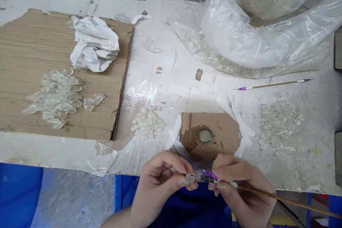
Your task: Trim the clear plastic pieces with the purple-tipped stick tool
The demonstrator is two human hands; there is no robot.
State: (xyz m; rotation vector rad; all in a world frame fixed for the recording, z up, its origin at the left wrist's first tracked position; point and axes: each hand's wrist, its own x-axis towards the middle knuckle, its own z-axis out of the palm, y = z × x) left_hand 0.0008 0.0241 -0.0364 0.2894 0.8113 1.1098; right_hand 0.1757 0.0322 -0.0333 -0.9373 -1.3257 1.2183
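Note:
My left hand (162,176) pinches a small clear glass piece (190,178) between thumb and fingers, just off the table's front edge. My right hand (240,181) grips a thin brush (267,195) with a purple band and a long wooden handle running off to the lower right. The brush tip touches the glass piece. Just beyond the hands lies a small square of cardboard (227,131) with a round metal-rimmed setting (205,136) on it.
A large cardboard sheet (26,50) at left carries a heap of clear glass pieces (57,96) and crumpled white paper (93,42). More glass pieces (147,122) lie on plastic film, others (279,126) at right. A second brush (272,84) and big plastic bags (253,32) lie behind.

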